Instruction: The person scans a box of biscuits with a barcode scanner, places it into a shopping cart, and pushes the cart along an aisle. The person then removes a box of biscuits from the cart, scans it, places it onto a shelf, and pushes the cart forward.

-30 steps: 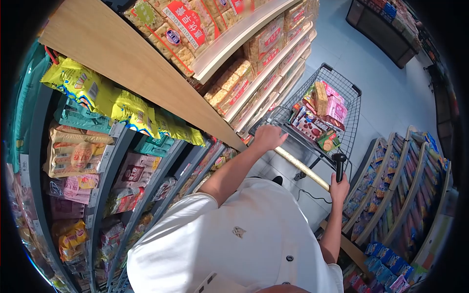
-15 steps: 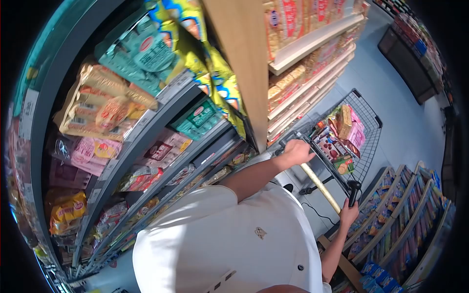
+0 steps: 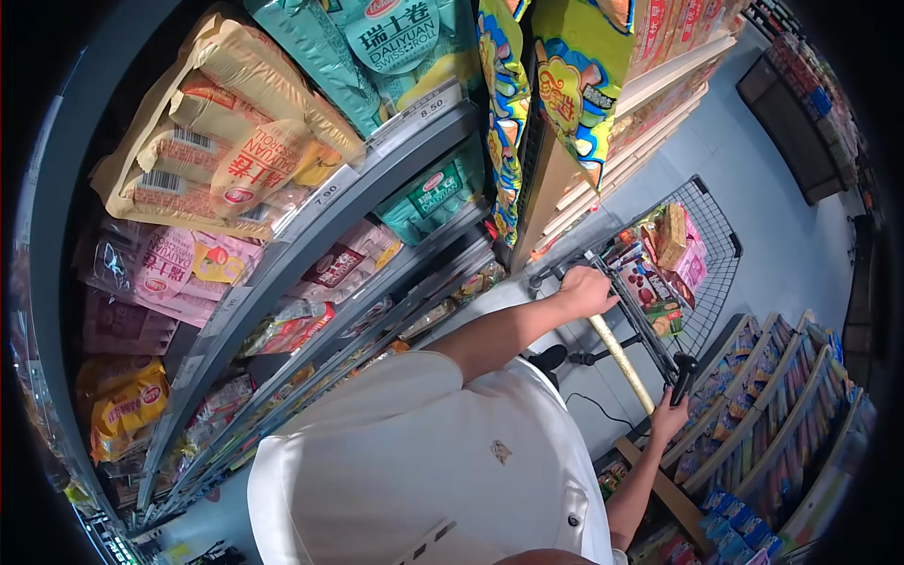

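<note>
My left hand [image 3: 588,290] is closed around the near end of a shopping cart's handle, beside its dark corner fitting. My right hand [image 3: 669,416] grips the opposite end, at a black upright end piece [image 3: 684,370]. Between them runs the pale yellow handle bar [image 3: 620,360]. Ahead of the bar is the cart's wire basket [image 3: 723,229]. It carries several packaged goods, among them a golden-brown packet [image 3: 672,237], a pink packet [image 3: 693,262] and a green pack [image 3: 666,321].
Shelves of packaged Swiss rolls [image 3: 245,169] rise close on my left. Yellow-green snack bags [image 3: 576,89] hang at the shelf end, with more shelving beyond. Slanted racks of packets [image 3: 753,414] stand at right. A dark display bin [image 3: 789,127] stands farther along the floor.
The left shelves and hanging bags now look larger and closer, and the bags cover more of the wooden end panel. Both hands keep their hold on the cart.
</note>
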`<state>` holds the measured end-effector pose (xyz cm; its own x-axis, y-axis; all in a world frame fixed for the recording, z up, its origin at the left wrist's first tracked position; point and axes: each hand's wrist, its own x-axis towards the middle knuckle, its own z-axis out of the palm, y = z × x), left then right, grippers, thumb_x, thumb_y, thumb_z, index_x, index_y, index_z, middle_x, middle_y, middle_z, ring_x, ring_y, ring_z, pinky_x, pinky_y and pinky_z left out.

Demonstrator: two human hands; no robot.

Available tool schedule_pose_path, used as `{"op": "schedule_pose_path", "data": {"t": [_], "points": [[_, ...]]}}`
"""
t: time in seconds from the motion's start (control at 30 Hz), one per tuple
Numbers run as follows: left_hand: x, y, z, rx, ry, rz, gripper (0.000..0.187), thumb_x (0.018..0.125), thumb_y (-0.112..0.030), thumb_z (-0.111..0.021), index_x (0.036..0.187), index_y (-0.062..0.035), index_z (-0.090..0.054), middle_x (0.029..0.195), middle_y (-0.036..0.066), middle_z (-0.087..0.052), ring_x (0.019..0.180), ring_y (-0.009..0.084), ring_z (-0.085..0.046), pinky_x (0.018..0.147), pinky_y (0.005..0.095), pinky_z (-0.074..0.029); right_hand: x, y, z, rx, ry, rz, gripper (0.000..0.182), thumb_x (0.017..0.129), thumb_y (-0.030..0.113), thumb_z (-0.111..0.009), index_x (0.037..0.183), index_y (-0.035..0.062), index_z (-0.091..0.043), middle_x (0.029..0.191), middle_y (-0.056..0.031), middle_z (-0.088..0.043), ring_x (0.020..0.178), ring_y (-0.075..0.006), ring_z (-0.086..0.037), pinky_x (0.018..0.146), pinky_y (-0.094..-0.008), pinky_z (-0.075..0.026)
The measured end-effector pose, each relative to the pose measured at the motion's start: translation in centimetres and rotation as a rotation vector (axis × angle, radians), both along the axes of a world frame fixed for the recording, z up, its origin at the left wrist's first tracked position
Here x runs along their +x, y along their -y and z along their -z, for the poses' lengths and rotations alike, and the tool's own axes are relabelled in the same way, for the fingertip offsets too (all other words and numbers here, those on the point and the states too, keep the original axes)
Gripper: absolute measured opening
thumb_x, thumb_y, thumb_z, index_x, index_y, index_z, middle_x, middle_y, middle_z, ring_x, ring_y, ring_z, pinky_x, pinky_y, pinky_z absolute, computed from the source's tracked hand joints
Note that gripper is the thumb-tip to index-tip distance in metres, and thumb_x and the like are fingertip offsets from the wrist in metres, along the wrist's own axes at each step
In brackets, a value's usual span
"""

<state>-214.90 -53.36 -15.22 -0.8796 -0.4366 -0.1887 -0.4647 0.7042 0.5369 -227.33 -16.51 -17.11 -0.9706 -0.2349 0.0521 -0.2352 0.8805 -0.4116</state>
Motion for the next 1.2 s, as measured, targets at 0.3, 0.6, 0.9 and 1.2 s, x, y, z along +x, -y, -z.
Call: {"op": "schedule_pose_path", "data": {"t": [0.3, 0.6, 0.9, 1.2], "points": [[3.1, -1.5, -1.1, 0.008, 0.018, -0.005, 0.050, 0.091, -0.051, -0.067, 0.084, -0.0035, -0.079, 0.082, 0.018, -0.075, 0.083, 0.0373, -0.075, 0.078, 0.0483, -0.059, 2.7, -2.3, 1.1, 0.012, 0.003, -0.015, 0.044, 0.096, 0.034, -0.072, 0.119, -0.0036, -0.068, 0.066, -0.0194, -0.066, 0.061, -0.0379, -0.066, 0.063, -0.0460, -0.050], [5.2, -4.0, -0.6, -0.032, 0.030, -0.026, 0.051, 0.093, -0.054, -0.064, 0.089, -0.0050, -0.078, 0.085, 0.018, -0.075, 0.086, 0.0386, -0.074, 0.079, 0.0511, -0.058, 4.3, -3.9, 0.0, -0.025, 0.030, -0.041, 0.043, 0.095, 0.037, -0.073, 0.108, -0.0034, -0.068, 0.073, -0.0237, -0.067, 0.072, -0.0453, -0.068, 0.066, -0.0508, -0.050], [7.8, -7.8, -0.4, -0.093, 0.080, -0.067, 0.052, 0.094, -0.056, -0.061, 0.089, -0.0071, -0.078, 0.087, 0.018, -0.075, 0.090, 0.0381, -0.073, 0.082, 0.0502, -0.057, 5.8, -6.8, 0.0, -0.061, -0.008, -0.099, 0.045, 0.096, 0.042, -0.070, 0.106, -0.0014, -0.068, 0.068, -0.0213, -0.065, 0.066, -0.0440, -0.066, 0.063, -0.0517, -0.048], [12.3, -9.6, -0.4, -0.067, 0.056, -0.157, 0.049, 0.090, -0.052, -0.067, 0.086, -0.0048, -0.078, 0.089, 0.019, -0.075, 0.091, 0.0398, -0.073, 0.083, 0.0511, -0.056, 9.6, -8.4, -0.4, 0.012, 0.067, -0.113, 0.045, 0.096, 0.039, -0.069, 0.118, -0.0002, -0.069, 0.081, -0.0240, -0.071, 0.079, -0.0449, -0.070, 0.070, -0.0524, -0.052]]}}
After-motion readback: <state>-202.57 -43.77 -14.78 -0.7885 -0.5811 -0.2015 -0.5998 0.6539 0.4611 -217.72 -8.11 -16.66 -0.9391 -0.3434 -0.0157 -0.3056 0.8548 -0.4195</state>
